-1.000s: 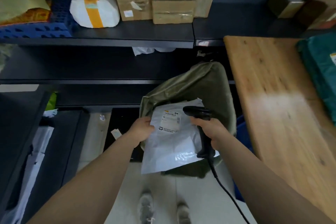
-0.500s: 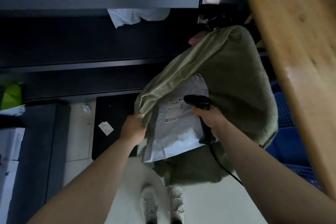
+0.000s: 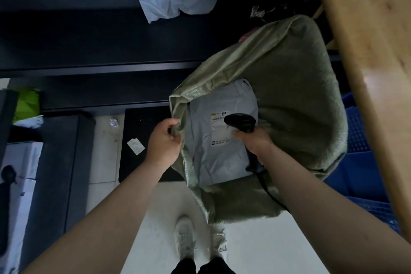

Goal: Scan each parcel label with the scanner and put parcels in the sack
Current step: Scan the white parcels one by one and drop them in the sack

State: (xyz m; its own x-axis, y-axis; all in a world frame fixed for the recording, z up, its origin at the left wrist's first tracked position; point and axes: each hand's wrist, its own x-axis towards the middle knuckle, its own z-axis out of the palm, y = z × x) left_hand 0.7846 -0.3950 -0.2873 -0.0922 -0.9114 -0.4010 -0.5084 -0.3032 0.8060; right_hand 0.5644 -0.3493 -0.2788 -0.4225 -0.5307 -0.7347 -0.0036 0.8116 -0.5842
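A grey plastic mailer parcel (image 3: 220,153) with a printed label lies inside the open mouth of the green woven sack (image 3: 295,100). My left hand (image 3: 164,140) grips the sack's left rim and holds it open. My right hand (image 3: 255,142) holds the black corded scanner (image 3: 241,122) by its handle, just over the parcel's label. Whether the right hand's fingers also pinch the parcel is hidden. The scanner's cable trails down past my right forearm.
Dark shelving (image 3: 111,29) runs across the back, with a white bag (image 3: 175,6) tucked under one shelf. A wooden table (image 3: 373,51) edges the right side above a blue crate (image 3: 360,176). A paper scrap (image 3: 135,145) lies on the floor; my shoes (image 3: 184,238) stand below.
My left hand let go of the parcel and took the sack's rim. The parcel has sunk into the sack's mouth with my right hand, and my view has tilted downward.
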